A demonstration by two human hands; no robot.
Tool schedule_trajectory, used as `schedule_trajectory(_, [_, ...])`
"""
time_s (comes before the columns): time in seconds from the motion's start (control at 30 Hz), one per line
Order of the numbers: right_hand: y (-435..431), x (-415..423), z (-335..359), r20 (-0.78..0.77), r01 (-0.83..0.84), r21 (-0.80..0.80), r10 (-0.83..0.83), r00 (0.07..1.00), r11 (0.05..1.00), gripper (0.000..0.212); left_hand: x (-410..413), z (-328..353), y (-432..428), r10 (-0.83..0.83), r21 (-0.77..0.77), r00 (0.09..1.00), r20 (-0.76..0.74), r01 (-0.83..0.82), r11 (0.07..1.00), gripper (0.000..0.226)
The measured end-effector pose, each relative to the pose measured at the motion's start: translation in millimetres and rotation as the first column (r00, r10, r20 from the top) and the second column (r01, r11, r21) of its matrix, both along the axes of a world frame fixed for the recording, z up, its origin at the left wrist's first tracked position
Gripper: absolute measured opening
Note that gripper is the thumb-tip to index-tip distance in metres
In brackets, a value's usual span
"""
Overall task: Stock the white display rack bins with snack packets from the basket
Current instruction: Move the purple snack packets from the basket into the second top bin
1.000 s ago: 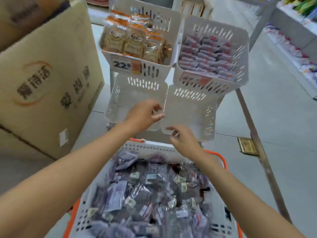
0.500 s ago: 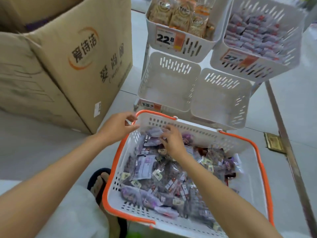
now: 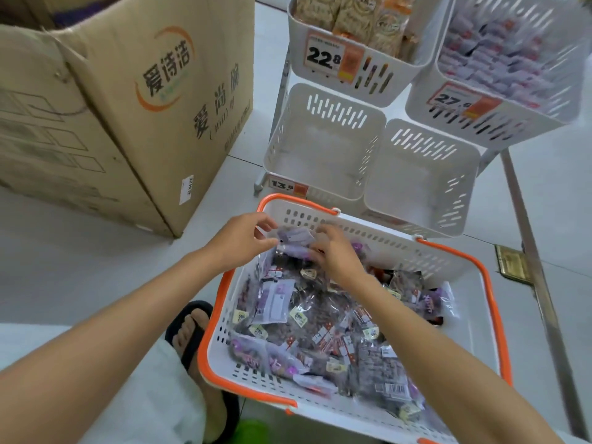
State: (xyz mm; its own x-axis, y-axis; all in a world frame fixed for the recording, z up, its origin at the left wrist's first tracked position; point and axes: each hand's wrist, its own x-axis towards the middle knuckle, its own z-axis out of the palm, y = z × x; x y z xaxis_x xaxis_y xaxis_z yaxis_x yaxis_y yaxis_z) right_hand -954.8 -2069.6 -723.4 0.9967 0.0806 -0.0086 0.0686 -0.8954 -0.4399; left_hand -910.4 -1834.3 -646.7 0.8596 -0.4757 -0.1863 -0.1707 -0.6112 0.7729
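1. You can read "22.8" on the left price tag [image 3: 323, 57], on the upper left bin [image 3: 402, 80].
2. The right price tag [image 3: 455, 99], on the upper right bin [image 3: 512, 129], shows you "27.6", slightly blurred.
3. The lower price tag [image 3: 283, 186], on the lower left bin [image 3: 326, 168], reads "13.8".
4. The cardboard box [image 3: 134, 145] shows you the logo "爱诗洁".

The floor [image 3: 80, 277] is laid with large pale grey-white tiles, smooth and faintly glossy, with thin dark joints between them. A big brown cardboard box [image 3: 128, 116] stands on it at the left, its top flaps open. It is printed with Chinese characters and an orange swoosh logo, and a small white label [image 3: 186, 189] is stuck near its lower corner. At the right a dull metal strip [image 3: 531, 251] runs along the floor toward the near edge, and a small brass plate [image 3: 512, 264] is set into the tiles just beside it. The light is bright, soft and even, casting only faint shadows.
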Motion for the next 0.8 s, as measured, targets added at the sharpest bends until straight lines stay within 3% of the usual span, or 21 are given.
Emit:
schedule_trajectory(0.1, [16,4,47,-0.02,-0.041,0.174,0.045,0.999,0.984,0.01,-4,7,-6,-0.135,0.06,0.991,0.013,0.134,0.989,0.065])
schedule_trajectory(0.13, [22,4,63,-0.04,-0.07,0.242,0.082,0.996,0.968,0.008,-5,10,-8,-0.178,0.061,0.984,0.011,0.177,0.982,0.062])
schedule_trajectory(0.2, [32,1,86,-0.003,-0.041,0.372,0.045,0.999,0.927,0.009,-3,14,-8,-0.178,0.002,0.984,-0.01,0.178,0.984,0.034])
schedule_trajectory(0.3, [39,-13,76,-0.003,0.074,0.376,-0.079,0.997,0.924,0.043,6,17,8,0.017,-0.128,0.993,-0.119,-0.032,0.991,0.021])
schedule_trajectory(0.4, [54,-36,35,-0.338,-0.023,0.264,0.114,0.934,0.964,0.099,9,12,29,0.121,-0.137,0.947,-0.297,-0.167,0.976,0.026])
schedule_trajectory(0.47, [63,-49,3,-0.467,-0.12,0.164,0.185,0.865,0.979,0.107,4,4,37,0.166,-0.123,0.921,-0.352,-0.222,0.967,0.029])
schedule_trajectory(0.57, [68,-62,-28,-0.418,-0.386,-0.135,0.301,0.857,0.913,0.082,-1,0,41,0.234,-0.208,0.872,-0.43,-0.348,0.914,0.029])
schedule_trajectory(0.67, [62,-64,-30,-0.407,-0.489,-0.238,0.371,0.835,0.839,0.078,-3,5,35,0.247,-0.259,0.834,-0.494,-0.412,0.874,0.03])
schedule_trajectory(0.73, [58,-62,-23,-0.454,-0.543,-0.255,0.397,0.797,0.8,0.076,-3,8,30,0.274,-0.267,0.825,-0.494,-0.444,0.855,0.032])
schedule_trajectory(0.8, [53,-60,-18,-0.399,-0.471,-0.09,0.402,0.824,0.877,0.046,-2,10,26,0.289,-0.255,0.818,-0.497,-0.456,0.852,0.033])
